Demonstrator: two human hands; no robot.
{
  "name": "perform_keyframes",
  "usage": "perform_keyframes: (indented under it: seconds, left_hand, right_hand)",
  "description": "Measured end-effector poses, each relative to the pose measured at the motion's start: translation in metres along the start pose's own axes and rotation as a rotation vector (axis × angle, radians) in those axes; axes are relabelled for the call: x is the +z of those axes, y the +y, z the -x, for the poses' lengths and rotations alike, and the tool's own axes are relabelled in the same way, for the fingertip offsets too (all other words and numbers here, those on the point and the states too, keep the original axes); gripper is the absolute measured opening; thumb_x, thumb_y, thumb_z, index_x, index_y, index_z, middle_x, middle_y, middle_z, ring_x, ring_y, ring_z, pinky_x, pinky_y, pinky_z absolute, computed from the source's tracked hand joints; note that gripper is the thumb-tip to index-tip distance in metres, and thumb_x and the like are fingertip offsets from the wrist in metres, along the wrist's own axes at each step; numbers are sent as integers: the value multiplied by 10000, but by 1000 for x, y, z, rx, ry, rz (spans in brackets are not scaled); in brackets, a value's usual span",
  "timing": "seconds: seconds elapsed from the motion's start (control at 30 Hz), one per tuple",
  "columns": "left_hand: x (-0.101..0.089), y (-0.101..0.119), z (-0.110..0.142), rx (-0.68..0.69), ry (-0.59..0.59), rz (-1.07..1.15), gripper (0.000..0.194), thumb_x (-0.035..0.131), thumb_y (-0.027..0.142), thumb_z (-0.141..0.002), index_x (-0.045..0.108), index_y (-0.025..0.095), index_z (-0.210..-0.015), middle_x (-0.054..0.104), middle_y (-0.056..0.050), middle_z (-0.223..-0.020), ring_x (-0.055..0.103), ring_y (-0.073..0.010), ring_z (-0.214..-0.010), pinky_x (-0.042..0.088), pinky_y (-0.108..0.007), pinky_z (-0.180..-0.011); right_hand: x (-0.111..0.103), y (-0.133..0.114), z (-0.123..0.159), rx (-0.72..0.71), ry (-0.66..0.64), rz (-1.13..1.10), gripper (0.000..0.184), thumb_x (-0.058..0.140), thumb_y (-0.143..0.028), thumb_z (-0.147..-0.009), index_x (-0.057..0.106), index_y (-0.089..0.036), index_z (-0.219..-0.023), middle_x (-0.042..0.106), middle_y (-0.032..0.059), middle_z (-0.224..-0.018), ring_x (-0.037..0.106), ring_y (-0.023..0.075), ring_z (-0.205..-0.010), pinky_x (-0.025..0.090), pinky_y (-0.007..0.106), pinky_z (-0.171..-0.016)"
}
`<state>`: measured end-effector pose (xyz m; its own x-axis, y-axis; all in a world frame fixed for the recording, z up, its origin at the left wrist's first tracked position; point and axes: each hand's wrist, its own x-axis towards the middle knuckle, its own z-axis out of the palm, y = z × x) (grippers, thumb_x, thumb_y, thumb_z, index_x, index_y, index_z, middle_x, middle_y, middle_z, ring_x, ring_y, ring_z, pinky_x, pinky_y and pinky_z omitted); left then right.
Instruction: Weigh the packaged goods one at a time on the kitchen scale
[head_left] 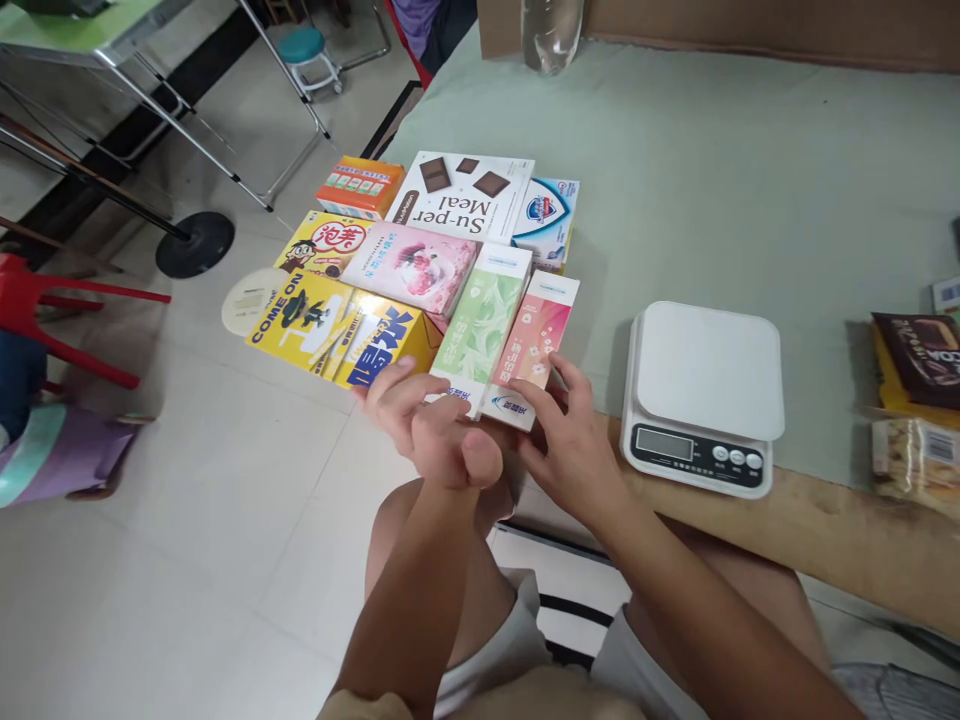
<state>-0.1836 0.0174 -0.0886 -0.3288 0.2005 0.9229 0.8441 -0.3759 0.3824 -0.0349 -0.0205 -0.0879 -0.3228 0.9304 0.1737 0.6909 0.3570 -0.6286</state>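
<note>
A pink toothpaste box (536,335) lies flat at the near table edge, beside a green toothpaste box (486,315). My right hand (574,435) grips the pink box's near right corner, fingers on its top and side, thumb by the end. At the green box's near end is my left hand (435,420), its fingers loosely bent and apart, with nothing seen in them. Left of it lies a yellow box (337,330) reaching past the table edge. Behind are a pink floral box (412,265), a white "Su-per Meal" box (469,190) and a yellow snack box (322,240).
A white kitchen scale (705,365) stands right of my hands. Snack packets (915,450) lie at the far right. An orange box (361,187) and a white-blue box (547,215) flank the rear row. At the back stands a clear bottle (551,35).
</note>
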Motion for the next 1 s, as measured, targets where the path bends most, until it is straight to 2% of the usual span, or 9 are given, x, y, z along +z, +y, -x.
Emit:
perform_keyframes:
  seconds: [0.1, 0.2, 0.27, 0.4, 0.57, 0.77, 0.83, 0.9, 1.0]
  left_hand:
    - [8, 6, -3, 19, 169, 48, 297, 310, 522, -863, 414, 279, -725, 433, -46, -797, 550, -319, -992, 215, -644, -1241]
    - [14, 19, -4, -40, 187, -31, 431, 235, 660, -864, 371, 275, -727, 377, -45, -806, 525, -322, -997, 245, -633, -1237]
    - [16, 32, -5, -15, 176, -18, 439, 232, 663, -887, 384, 278, -740, 348, -32, -787, 539, -306, -931, 324, -612, -1187]
    - [19, 72, -5, 111, 112, 313, 336, 315, 512, -913, 403, 267, -701, 347, -20, -708, 555, -275, -817, 395, -537, -1069]
    - [27, 129, 14, 122, -179, 595, 213, 435, 418, -890, 491, 262, -756, 489, -15, -739, 602, -247, -801, 456, -477, -897]
    - [52, 214, 33, 18, -760, 802, 220, 498, 384, -956, 612, 243, -1082, 636, -84, -1033, 645, -283, -1010, 535, -484, -913]
    - [74, 252, 37, -3, -900, 860, 206, 522, 346, -969, 610, 226, -1111, 650, -96, -1099, 647, -265, -1058, 548, -444, -935]
    - [108, 291, 44, -36, -988, 905, 160, 536, 333, -982, 609, 233, -1083, 663, -92, -1122, 654, -248, -1086, 552, -420, -972]
    - [180, 344, 63, -91, -1147, 968, 183, 522, 409, -1011, 607, 247, -1029, 689, -88, -1112, 665, -248, -1119, 545, -421, -1014]
  right_hand:
    - [-6, -1, 3, -29, 18, -23, 560, 625, -194, -879, 555, -255, -1431, 319, 202, -1623, 480, 383, -1505, 591, 585, -1084]
    - [-23, -4, 8, -96, 110, -60, 491, 579, -219, -918, 530, -218, -1406, 383, 217, -1574, 447, 367, -1528, 559, 586, -1129]
    - [-41, -5, 13, -167, 228, -104, 415, 562, -201, -931, 548, -217, -1345, 501, 197, -1470, 551, 318, -1426, 586, 526, -1097]
    - [-84, 1, 26, -287, 459, -181, 333, 569, -102, -899, 582, -251, -1196, 677, 88, -1138, 699, 200, -1035, 634, 373, -875]
    - [-129, 47, 44, -254, 768, -171, 252, 562, -63, -872, 614, -245, -1038, 682, 18, -899, 662, 171, -826, 559, 325, -702]
    - [-178, 124, 66, 167, 1167, -283, 119, 537, -160, -904, 599, -235, -974, 635, 16, -897, 612, 151, -805, 524, 318, -738]
    - [-196, 149, 78, 300, 1295, -330, 123, 513, -197, -901, 572, -241, -1001, 617, 25, -934, 633, 155, -850, 550, 326, -789]
    - [-211, 174, 94, 421, 1348, -379, 184, 478, -239, -906, 544, -252, -1077, 607, 44, -1021, 664, 175, -951, 579, 358, -867]
    - [-228, 209, 120, 639, 1311, -443, 360, 456, -314, -915, 486, -274, -1271, 580, 92, -1231, 675, 216, -1132, 605, 413, -938]
